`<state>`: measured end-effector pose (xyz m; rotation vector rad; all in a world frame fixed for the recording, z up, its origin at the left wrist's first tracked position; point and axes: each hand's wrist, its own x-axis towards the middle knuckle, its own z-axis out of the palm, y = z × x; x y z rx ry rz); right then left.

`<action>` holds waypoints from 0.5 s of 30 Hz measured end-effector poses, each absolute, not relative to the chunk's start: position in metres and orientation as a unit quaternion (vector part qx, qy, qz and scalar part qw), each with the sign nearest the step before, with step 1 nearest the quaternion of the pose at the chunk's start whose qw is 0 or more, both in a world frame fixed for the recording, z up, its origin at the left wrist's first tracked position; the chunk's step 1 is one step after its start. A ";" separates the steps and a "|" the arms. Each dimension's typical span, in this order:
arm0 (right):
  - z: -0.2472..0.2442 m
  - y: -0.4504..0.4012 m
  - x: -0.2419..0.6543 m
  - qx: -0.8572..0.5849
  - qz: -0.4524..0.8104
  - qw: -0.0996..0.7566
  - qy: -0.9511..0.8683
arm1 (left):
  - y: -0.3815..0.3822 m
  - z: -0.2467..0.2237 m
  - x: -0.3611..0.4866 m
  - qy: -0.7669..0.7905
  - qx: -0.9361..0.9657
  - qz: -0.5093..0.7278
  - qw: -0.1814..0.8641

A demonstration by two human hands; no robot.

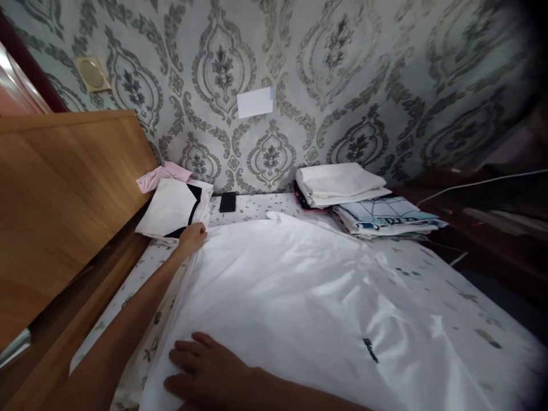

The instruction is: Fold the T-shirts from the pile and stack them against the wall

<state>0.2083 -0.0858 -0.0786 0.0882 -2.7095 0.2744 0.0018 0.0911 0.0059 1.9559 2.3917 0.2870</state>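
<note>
Left hand (192,236): I pinch the white garment's (299,297) far edge.
Right hand (205,371): flat, fingers spread, pressing its near edge.
Long axis: runs rightward from both my hands.

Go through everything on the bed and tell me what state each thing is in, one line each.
white garment: spread out flat, wrinkled
left hand: closed on the garment's far edge
right hand: open, flat on the garment
white pile: folded, stacked
patterned pile: folded
black-trimmed white garment: folded
pink cloth: crumpled
phone: lying flat, screen dark
</note>
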 end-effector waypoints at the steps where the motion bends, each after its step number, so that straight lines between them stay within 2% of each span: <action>1: -0.079 -0.086 0.208 0.032 0.100 0.209 -0.972 | 0.080 0.002 0.006 0.756 0.647 0.099 0.017; 7: -0.062 -0.086 0.214 0.024 0.134 0.191 -0.972 | 0.017 -0.029 0.016 0.625 0.765 0.156 0.014; 15: -0.051 -0.086 0.216 0.027 0.131 0.173 -0.976 | 0.032 -0.039 0.014 0.632 0.734 0.230 0.097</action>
